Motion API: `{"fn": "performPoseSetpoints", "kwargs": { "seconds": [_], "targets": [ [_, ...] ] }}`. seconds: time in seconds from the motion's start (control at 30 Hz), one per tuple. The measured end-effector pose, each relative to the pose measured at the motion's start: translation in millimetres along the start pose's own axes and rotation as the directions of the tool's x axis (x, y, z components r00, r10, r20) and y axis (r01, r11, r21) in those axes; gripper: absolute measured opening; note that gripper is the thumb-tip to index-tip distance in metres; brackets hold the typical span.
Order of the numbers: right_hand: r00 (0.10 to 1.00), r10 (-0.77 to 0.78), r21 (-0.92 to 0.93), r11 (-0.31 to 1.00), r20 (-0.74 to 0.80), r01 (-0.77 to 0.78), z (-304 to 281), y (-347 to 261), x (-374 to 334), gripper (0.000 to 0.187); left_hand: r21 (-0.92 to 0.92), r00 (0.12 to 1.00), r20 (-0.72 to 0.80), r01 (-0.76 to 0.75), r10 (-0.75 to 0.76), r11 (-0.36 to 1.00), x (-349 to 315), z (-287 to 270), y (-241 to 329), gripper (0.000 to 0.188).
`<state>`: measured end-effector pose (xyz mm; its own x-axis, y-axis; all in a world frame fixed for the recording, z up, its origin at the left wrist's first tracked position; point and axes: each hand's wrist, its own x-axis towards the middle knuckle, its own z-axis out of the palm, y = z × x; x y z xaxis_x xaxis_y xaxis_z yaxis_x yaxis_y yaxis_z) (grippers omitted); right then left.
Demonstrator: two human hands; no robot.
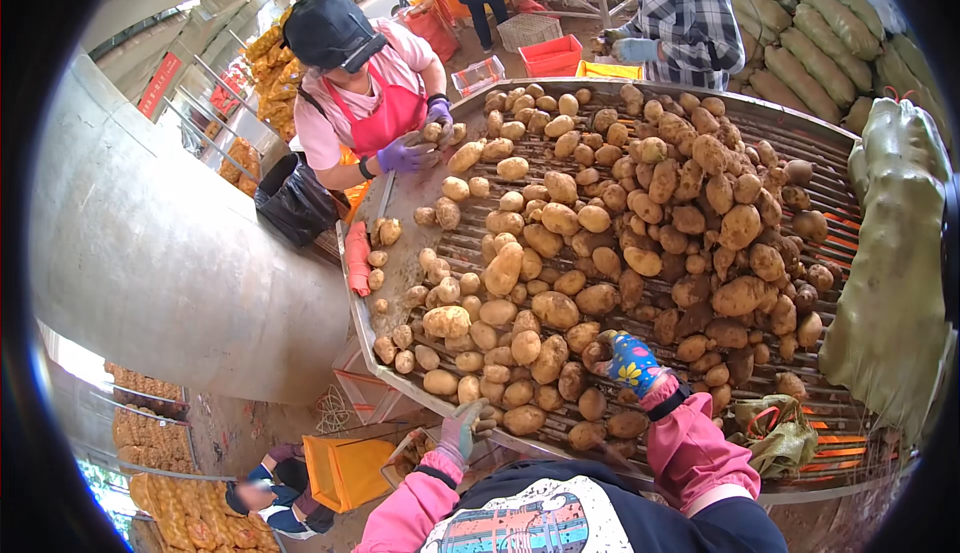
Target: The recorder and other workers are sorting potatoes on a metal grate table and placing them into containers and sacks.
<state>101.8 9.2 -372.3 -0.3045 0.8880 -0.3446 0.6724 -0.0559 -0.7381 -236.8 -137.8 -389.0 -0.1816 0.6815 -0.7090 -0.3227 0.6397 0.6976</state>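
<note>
A large heap of soil-covered potatoes [715, 168] lies on a slatted metal sorting table [835, 168]. My right hand [632, 363], in a blue flowered glove, reaches over the near part and has its fingers closed round a brown potato [597, 355]. At the near rim is my left hand [464, 427], in a pale, dirt-marked glove. Its fingers stretch toward the nearest potatoes, and nothing shows in them. Cleaner, yellowish potatoes [447, 322] are spread loosely over the table's left part.
Across the left corner, a person in a pink apron [378, 118] handles potatoes with purple gloves. Another person in a checked shirt [680, 23] stands at the far side. Green sacks [890, 263] border the right edge. A red crate [551, 55] and yellow crate [610, 71] stand beyond.
</note>
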Motion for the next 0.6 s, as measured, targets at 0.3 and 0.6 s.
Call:
{"fn": "performPoseSetpoints", "kwargs": {
  "seconds": [0.3, 0.6],
  "targets": [
    [1.0, -0.013, -0.161, 0.987, 0.022, 0.017, 4.1, -2.9, -5.1, 0.06, -0.009, 1.0, 0.001, 0.013, -0.013, 1.0, -0.5, 1.2, 2.3, 0.036],
    [0.995, -0.045, 0.283, 0.957, -0.084, 0.067, -28.8, -52.0, 14.6, 0.054, -0.02, 0.999, 0.042, 0.011, -0.01, 1.0, 13.0, -15.8, -10.4, 0.039]
  ]
}}
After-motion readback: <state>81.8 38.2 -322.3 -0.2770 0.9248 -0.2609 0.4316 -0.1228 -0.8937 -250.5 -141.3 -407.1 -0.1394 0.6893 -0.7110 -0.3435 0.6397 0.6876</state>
